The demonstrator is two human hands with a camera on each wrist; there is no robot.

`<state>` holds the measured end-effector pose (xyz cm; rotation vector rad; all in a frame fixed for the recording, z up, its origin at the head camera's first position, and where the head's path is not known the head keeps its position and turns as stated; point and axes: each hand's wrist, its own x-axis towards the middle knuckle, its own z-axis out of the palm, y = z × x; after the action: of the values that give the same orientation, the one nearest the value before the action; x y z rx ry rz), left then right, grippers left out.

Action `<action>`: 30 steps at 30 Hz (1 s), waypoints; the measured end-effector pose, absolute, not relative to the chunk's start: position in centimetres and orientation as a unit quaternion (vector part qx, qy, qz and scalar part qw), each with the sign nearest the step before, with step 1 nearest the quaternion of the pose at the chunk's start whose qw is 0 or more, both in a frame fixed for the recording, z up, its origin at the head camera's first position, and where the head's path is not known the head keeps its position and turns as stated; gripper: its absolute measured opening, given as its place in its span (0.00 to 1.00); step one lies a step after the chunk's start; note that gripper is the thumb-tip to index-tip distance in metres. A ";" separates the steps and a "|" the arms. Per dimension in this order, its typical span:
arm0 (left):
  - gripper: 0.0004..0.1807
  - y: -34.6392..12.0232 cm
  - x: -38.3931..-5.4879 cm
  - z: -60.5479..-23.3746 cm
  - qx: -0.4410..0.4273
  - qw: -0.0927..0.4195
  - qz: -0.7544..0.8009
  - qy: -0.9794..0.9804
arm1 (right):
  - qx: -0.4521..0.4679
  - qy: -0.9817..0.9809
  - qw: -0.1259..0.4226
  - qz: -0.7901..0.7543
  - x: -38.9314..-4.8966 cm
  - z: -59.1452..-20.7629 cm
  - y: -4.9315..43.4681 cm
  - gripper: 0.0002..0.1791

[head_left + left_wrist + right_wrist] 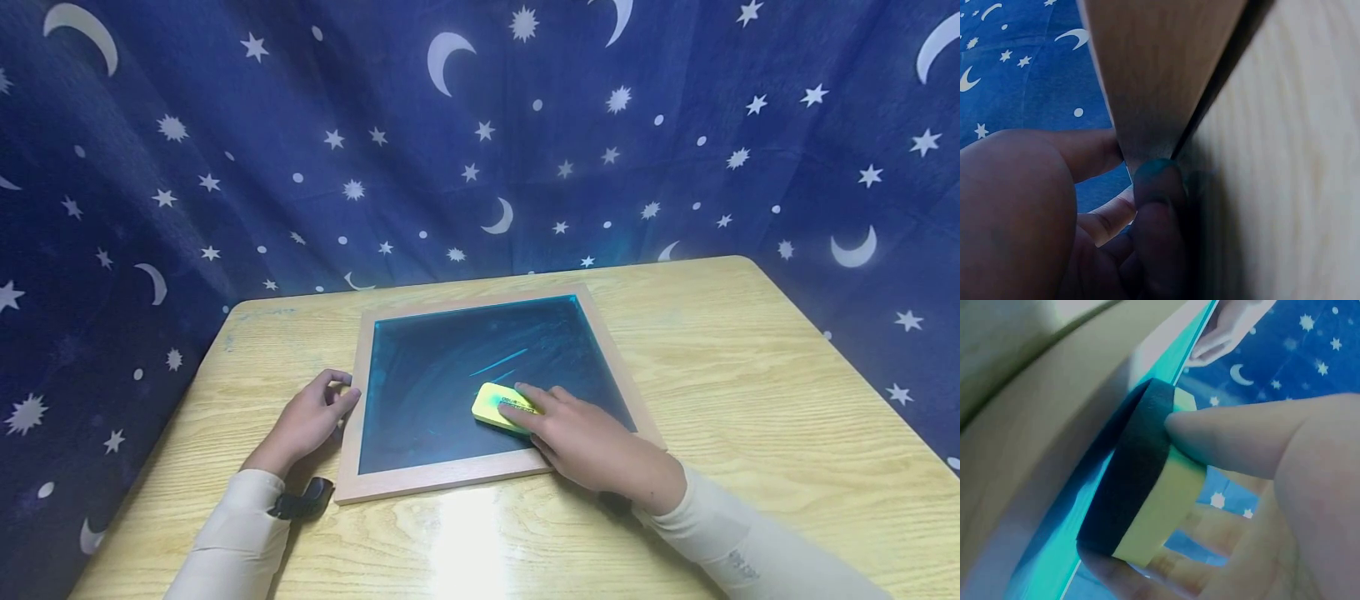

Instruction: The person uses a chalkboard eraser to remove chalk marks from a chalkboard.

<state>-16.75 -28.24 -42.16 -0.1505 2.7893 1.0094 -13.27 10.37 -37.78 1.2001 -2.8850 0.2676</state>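
Observation:
A framed chalkboard [435,400] lies on the table, with light blue chalk streaks [498,362] near its middle. My right hand [585,437] grips a yellow chalkboard eraser [491,404] over the lower part of the board. In the right wrist view, the thumb lies along one side of the eraser [1163,509] and fingers wrap the other; its dark felt face is toward the board. At the left side of the wooden frame [349,442], my left hand [315,417] pinches the edge. The left wrist view shows a blue-stained fingertip [1157,167] low against the frame.
The light wood table [750,400] extends around the board, with blue smudges near its far left corner. A dark blue curtain [420,142] with moons and stars hangs behind it. A black strap [303,500] is on the left wrist.

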 end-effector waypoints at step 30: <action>0.29 -28.0 -16.5 -42.0 -0.050 0.083 0.338 0.936 | 0.271 -0.955 0.018 0.115 -17.1 -37.6 14.3 0.27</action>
<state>-16.47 -28.05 -42.03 -0.1487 2.7942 1.0099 -17.07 14.29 -37.58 0.8429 -2.9675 0.3564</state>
